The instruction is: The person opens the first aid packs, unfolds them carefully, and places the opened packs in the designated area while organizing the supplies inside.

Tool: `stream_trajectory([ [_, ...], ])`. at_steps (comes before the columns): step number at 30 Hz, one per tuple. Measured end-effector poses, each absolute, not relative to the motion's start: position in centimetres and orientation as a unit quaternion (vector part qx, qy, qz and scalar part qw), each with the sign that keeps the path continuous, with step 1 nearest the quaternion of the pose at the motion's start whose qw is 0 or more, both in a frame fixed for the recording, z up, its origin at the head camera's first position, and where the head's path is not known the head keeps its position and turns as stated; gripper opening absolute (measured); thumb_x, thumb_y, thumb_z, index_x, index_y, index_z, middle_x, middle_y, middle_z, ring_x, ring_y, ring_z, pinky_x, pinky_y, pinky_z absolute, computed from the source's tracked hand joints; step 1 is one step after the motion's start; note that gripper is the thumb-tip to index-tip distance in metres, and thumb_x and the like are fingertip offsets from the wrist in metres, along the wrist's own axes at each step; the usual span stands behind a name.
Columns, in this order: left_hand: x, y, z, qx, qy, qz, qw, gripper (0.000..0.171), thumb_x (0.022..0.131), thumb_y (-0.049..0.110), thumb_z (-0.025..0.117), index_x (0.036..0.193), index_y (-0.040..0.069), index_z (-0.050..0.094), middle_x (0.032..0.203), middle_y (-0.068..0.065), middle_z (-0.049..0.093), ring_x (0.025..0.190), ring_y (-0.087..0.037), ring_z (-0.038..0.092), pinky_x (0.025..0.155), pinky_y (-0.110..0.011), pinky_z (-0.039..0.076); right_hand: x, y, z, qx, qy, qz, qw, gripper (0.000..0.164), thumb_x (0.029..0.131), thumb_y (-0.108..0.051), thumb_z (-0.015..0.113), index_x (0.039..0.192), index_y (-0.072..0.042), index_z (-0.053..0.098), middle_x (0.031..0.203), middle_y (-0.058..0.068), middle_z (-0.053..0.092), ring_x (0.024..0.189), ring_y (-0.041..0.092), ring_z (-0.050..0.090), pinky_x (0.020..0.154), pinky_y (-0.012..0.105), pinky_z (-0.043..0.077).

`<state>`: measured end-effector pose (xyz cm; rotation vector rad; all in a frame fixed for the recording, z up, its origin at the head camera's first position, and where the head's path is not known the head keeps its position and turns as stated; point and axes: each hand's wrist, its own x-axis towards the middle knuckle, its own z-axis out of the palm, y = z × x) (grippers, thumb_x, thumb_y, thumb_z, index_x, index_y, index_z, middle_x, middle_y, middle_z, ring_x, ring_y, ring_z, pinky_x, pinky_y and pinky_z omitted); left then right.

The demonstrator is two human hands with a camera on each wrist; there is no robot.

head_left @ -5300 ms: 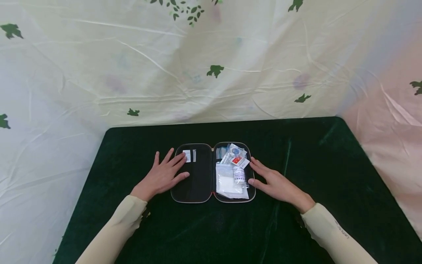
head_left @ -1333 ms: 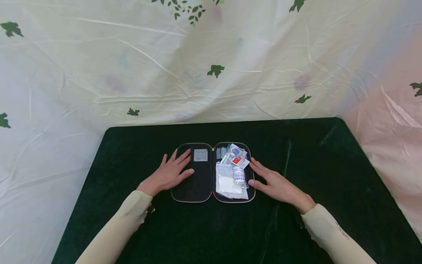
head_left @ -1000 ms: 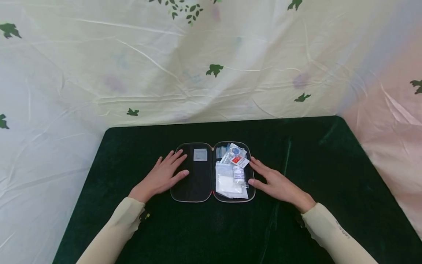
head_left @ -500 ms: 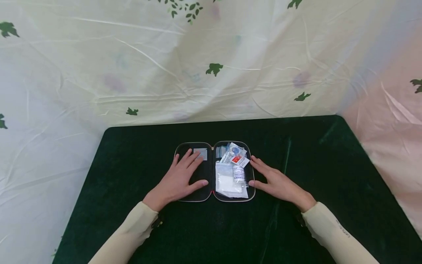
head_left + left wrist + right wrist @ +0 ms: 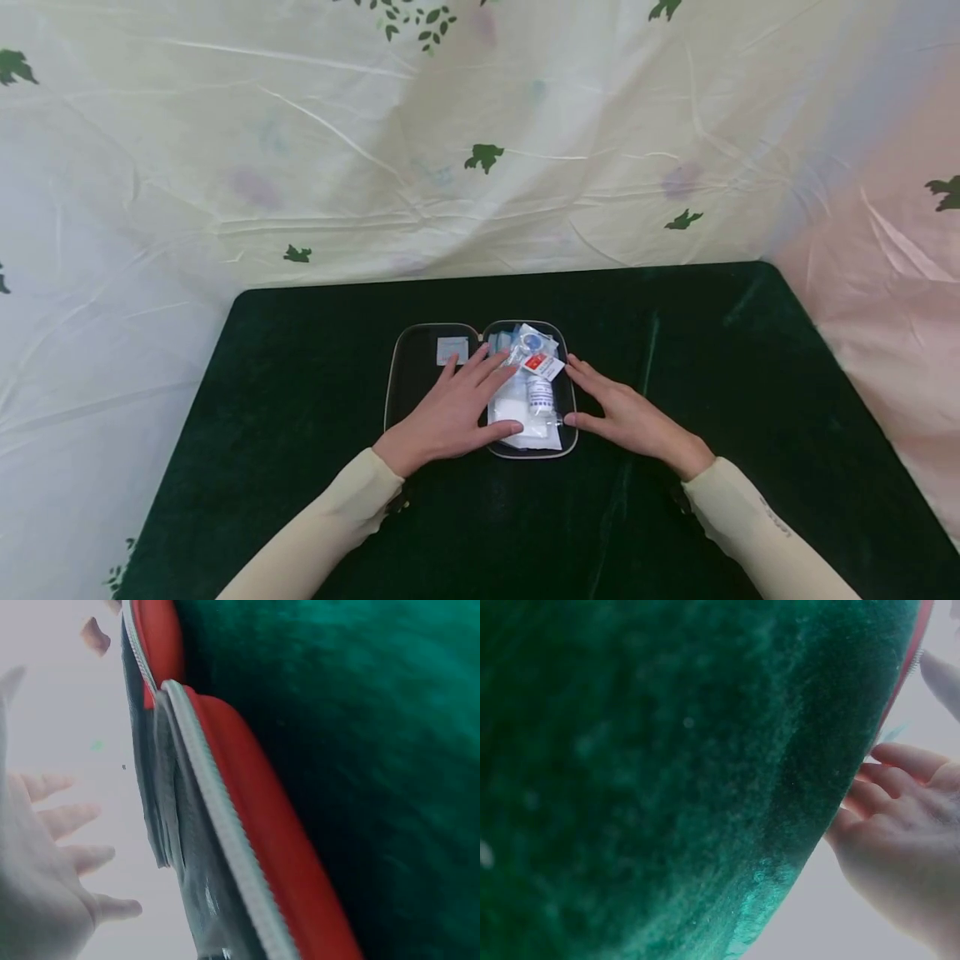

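While your left hand point(image 5: 453, 408) spans the fold of the spread case point(image 5: 411, 371), its fingers lie straight and fanned, gripping nothing — the tips reach over the packed right half, and whether they touch the packets you can't tell from here. From the left wrist, a pale gap shows between that hand and the zipper point(image 5: 225, 810) on the red shell point(image 5: 289, 840).

Over at the right rim, your right hand point(image 5: 633, 417) has its thumb and relaxed fingers set apart, tips right at the edge, holding nothing. Between the two thumbs sit the white bottle point(image 5: 540, 395) and the white pouch point(image 5: 513, 407), with the red-and-white packet point(image 5: 544, 367) just above them, inside the rim. A pale square packet point(image 5: 452, 349) lies in the left half, near the fold.

Look at your room — the green surface point(image 5: 705, 342) runs wide to either side of the case, with a narrower strip behind it before the far edge, where the leaf-print cloth point(image 5: 480, 217) rises.
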<state>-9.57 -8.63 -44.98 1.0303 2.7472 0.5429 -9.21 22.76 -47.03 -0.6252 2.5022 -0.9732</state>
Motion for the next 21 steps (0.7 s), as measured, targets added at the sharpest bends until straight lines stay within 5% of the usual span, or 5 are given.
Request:
stream_trajectory([
  [21,-11.6,-5.8,-45.1,0.406,0.891,0.158,0.130,0.079,0.101,0.072,0.036,0.163,0.023,0.035,0.172,0.005,0.019,0.159,-0.017,0.003,0.124,-0.062,0.000,-9.2,22.8,-47.0,-0.230,0.892,-0.343,0.186,0.082,0.100,-0.050,0.065,0.164,-0.011,0.030,0.172,0.013,0.015,0.155,0.038,0.023,0.118,0.062,0.029],
])
